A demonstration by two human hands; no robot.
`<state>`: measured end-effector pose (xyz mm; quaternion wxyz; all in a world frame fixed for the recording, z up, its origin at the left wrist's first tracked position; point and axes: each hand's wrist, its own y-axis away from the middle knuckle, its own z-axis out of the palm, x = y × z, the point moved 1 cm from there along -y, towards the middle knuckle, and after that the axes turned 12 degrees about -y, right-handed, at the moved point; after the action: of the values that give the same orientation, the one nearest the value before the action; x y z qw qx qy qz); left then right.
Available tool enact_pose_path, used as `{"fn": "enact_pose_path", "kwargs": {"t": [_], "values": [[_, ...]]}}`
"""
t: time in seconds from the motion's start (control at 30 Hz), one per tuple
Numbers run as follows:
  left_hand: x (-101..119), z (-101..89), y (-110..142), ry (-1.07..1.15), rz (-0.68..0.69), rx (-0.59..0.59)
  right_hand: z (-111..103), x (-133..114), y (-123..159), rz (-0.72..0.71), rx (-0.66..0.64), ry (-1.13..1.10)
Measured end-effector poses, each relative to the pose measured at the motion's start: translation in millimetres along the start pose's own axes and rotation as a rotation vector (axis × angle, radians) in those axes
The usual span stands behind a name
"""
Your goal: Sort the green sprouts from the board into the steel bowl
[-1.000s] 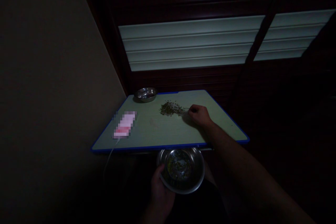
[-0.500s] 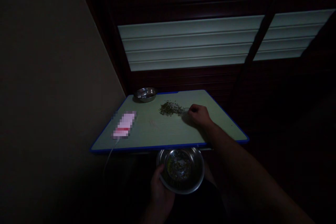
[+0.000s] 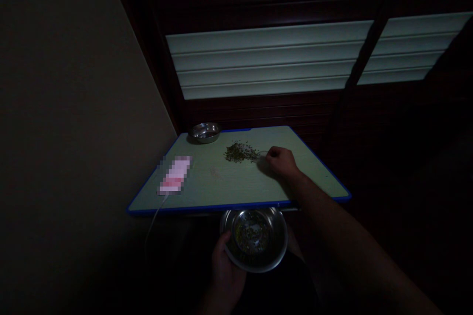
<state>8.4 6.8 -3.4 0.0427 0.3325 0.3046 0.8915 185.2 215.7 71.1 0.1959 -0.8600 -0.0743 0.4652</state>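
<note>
My left hand (image 3: 227,270) grips a steel bowl (image 3: 275,251) by its left rim, thumb on top, just below the table's front edge. Small greenish bits (image 3: 254,234) lie in the bowl; a round inner rim shows there, but whether it is a second bowl I cannot tell. On the table, a loose pile of small dark-green seed-like pieces (image 3: 238,152) is spread out, paler on its right side. My right hand (image 3: 281,160) is closed at that right edge. A faint clear outline shows at its fingertips; what it is, I cannot make out.
The pale green table (image 3: 207,192) has a blue edge. A small steel bowl (image 3: 205,133) stands at its back left corner. A blurred-out phone (image 3: 175,175) lies at the left with a white cable (image 3: 153,221) hanging down. Dark louvred doors (image 3: 258,113) rise behind.
</note>
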Motion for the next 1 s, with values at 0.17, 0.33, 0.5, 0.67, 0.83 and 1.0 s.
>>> {"fn": "enact_pose_path", "kwargs": {"t": [0.17,0.33,0.5,0.67,0.83,1.0], "values": [[-0.1,-0.2,0.0,-0.013,0.006,-0.019,-0.4,-0.9,0.5,-0.015,0.008,0.015],[-0.8,-2.0,-0.7,-0.006,-0.005,-0.010,1.0,-2.2,1.2,-0.025,-0.015,-0.007],[-0.4,-1.0,0.2,-0.008,-0.010,-0.018,2.7,-0.2,0.7,-0.058,-0.044,-0.060],[-0.1,0.4,1.8,-0.009,-0.017,0.027,4.6,3.5,-0.5,-0.071,-0.047,-0.078],[-0.2,-0.4,1.5,-0.010,-0.022,0.009,5.6,4.3,-0.6,-0.086,-0.079,-0.072],[-0.9,-1.0,0.2,-0.001,-0.007,-0.001,4.7,1.7,0.3,-0.096,-0.081,-0.058]]}}
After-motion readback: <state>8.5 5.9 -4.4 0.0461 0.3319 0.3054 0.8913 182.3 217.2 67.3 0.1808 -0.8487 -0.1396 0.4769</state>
